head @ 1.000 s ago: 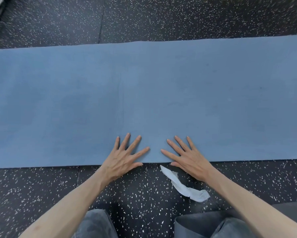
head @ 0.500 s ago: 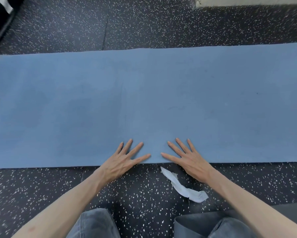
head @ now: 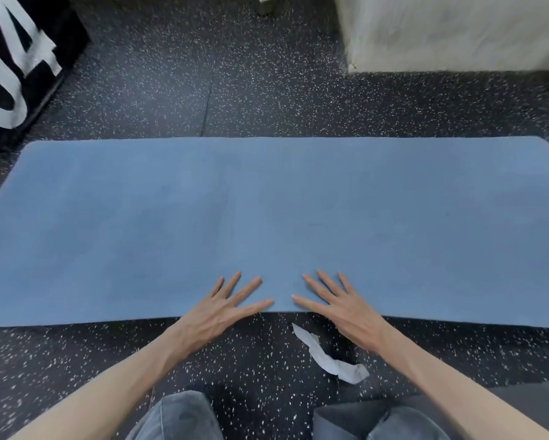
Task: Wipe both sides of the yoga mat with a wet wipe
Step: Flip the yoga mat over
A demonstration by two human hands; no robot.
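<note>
A blue yoga mat lies flat across the black speckled floor, running left to right. My left hand rests on its near edge with fingers spread and straight. My right hand lies beside it, also flat with fingers spread on the near edge. A crumpled white wet wipe lies on the floor just in front of the mat, below my right wrist, with neither hand touching it.
A black box with large white lettering stands at the far left. A pale wall or block rises at the far right. My knees in grey jeans and a dark grey mat sit at the bottom.
The view has tilted up and back, so the mat's far edge and both end corners now show. Both hands stay flat on the near edge; the wipe has not moved.
</note>
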